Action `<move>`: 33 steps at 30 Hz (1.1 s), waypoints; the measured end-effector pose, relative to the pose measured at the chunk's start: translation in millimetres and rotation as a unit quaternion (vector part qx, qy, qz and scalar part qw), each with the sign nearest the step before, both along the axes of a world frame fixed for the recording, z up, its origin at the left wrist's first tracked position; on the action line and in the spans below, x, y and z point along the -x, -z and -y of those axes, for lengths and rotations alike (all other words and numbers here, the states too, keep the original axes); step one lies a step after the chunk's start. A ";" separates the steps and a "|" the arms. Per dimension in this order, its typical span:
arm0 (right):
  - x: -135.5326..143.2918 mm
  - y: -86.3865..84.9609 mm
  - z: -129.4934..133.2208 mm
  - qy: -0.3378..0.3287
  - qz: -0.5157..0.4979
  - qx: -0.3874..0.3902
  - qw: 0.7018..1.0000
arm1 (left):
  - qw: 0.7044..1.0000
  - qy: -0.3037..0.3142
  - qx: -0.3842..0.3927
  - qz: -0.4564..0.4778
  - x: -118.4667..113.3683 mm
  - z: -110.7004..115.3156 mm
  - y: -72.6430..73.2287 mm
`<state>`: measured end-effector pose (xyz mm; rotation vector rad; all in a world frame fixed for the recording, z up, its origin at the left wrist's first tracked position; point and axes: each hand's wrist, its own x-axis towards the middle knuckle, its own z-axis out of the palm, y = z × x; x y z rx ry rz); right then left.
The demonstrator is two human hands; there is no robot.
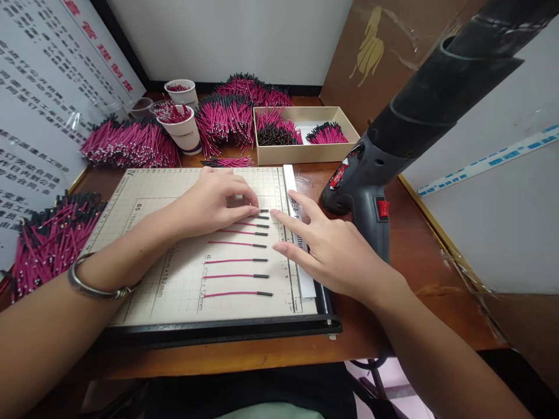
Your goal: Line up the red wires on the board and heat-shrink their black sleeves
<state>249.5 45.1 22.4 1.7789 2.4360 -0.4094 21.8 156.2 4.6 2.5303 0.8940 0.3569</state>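
Note:
A paper cutter board (244,311) with printed grid lines lies in front of me. Several magenta wires (236,276) with black sleeves on their right ends lie across it in a column, roughly parallel. My left hand (212,201) rests over the upper part of the board, thumb and fingertips pinched on a wire whose black sleeve (264,210) sticks out to the right. My right hand (338,250) is open with its fingers spread. Its index fingertip is close to that sleeve's end, and the hand lies over the white strip (308,285) along the board's right edge.
Behind the board stand paper cups (183,131) of wires, heaps of magenta wires (131,142) and a cardboard tray (301,154) with more. Another wire pile (52,238) is at left. A black heat gun (371,174) with a red switch stands close to my right hand.

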 end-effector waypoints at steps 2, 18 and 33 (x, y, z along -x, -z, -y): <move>0.5 -0.2 -0.6 0.001 0.000 0.004 1.000 | 1.000 -0.001 -0.003 0.000 -0.2 0.3 0.0; -4.4 3.7 0.7 -0.003 -0.044 -0.016 0.999 | 0.999 0.017 0.008 0.041 1.6 0.9 -2.2; -2.4 2.5 -1.9 0.002 -0.026 -0.008 1.000 | 0.998 0.022 -0.002 0.061 1.3 0.0 1.4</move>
